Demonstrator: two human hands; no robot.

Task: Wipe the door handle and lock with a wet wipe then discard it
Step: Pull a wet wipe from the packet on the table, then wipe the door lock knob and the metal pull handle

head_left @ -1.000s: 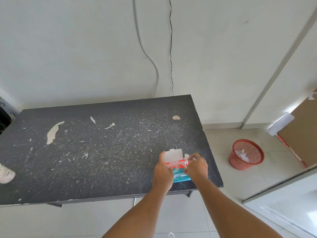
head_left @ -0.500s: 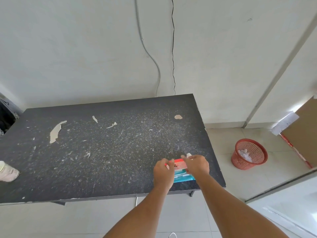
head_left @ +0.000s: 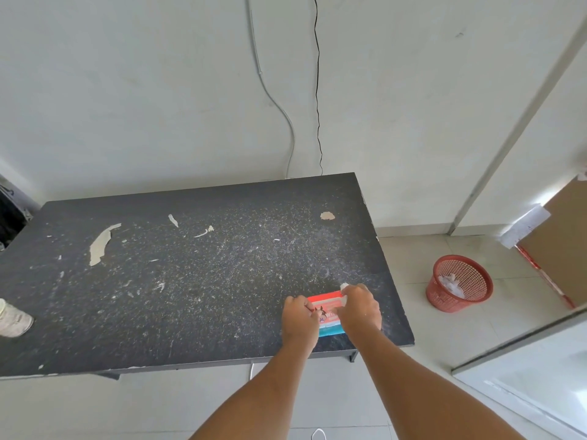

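Scuffed black table (head_left: 158, 281) is bearing a wet-wipe pack (head_left: 327, 308) near its front right corner, long axis running away from the person. Left hand (head_left: 300, 317) is curling against its left edge; right hand (head_left: 360, 308) is pinching a white wipe (head_left: 344, 285) at its far end. Red basket (head_left: 459, 284) is standing rightward, nearer the right hand.

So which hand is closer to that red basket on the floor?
The right hand. It rests on the wipe pack's right side, toward the basket. The left hand is on the pack's far side from the basket.
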